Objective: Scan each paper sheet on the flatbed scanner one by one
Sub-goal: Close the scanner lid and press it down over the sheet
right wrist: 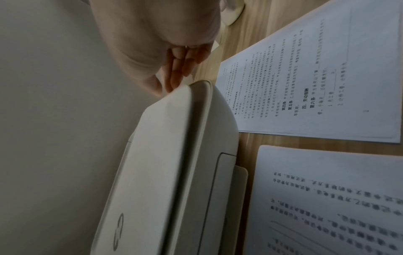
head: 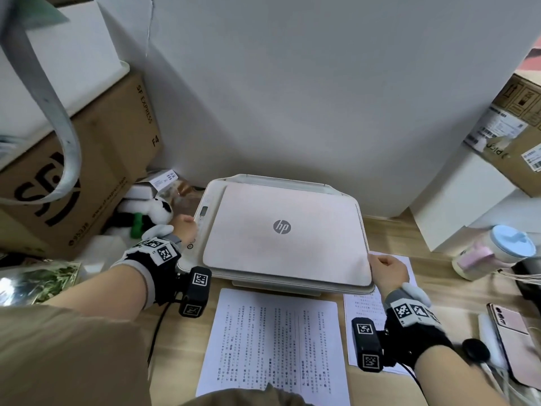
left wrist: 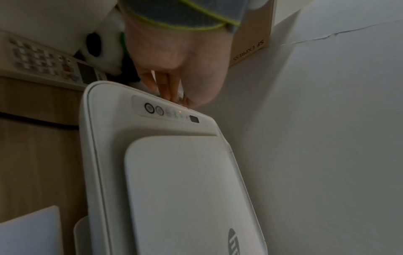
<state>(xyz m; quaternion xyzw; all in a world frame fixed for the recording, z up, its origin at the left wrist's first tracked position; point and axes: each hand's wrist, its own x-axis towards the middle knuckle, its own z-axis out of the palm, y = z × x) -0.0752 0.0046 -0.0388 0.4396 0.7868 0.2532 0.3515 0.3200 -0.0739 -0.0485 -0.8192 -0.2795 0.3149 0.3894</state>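
Observation:
A white HP flatbed scanner (head: 281,244) sits against the wall with its lid (right wrist: 157,155) down. My left hand (head: 188,225) is at the scanner's left rim beside the control panel (left wrist: 170,112). Its fingertips (left wrist: 172,96) and thumb close on that rim. My right hand (head: 383,268) grips the lid's front right corner, its fingers (right wrist: 174,77) curled at the edge. One printed sheet (head: 272,344) lies on the desk in front of the scanner. A second sheet (head: 363,312) lies to the right, partly under my right wrist. Whether a sheet lies under the lid is hidden.
Cardboard boxes (head: 87,159) and a panda plush (head: 152,215) crowd the left side. A white box (head: 456,200), a blue-lidded cup (head: 509,244) and a phone (head: 509,332) stand at the right. A calculator (left wrist: 43,58) lies beyond the scanner's left front corner.

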